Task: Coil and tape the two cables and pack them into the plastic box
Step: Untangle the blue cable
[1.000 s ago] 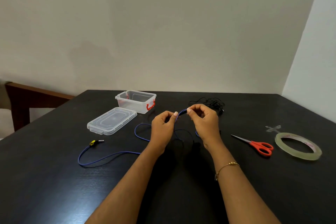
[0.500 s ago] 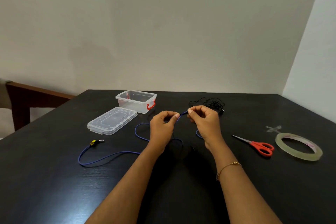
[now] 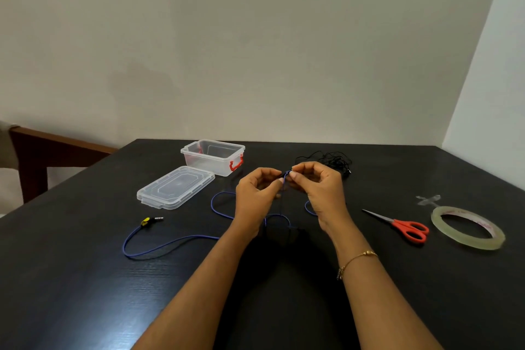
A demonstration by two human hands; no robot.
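Note:
A blue cable (image 3: pixel 159 247) trails across the black table (image 3: pixel 85 293), its yellow-and-black jack plug (image 3: pixel 149 220) lying at the left. My left hand (image 3: pixel 255 196) and my right hand (image 3: pixel 321 190) are raised just above the table and both pinch the blue cable where their fingertips meet; a fold of it hangs down between them. A tangled black cable (image 3: pixel 329 159) lies behind my right hand. The clear plastic box (image 3: pixel 213 156) with red clips stands open at the back left, its lid (image 3: pixel 176 186) lying in front of it.
Red-handled scissors (image 3: pixel 403 227) and a roll of clear tape (image 3: pixel 467 227) lie to the right, with a small cut piece of tape (image 3: pixel 429 199) stuck on the table behind them. A wooden chair (image 3: pixel 42 153) stands past the table's left edge.
My two hands have drawn closer together, so the stretch of blue cable between them has shortened into a fold. The rest of the cable shifted slightly on the table.

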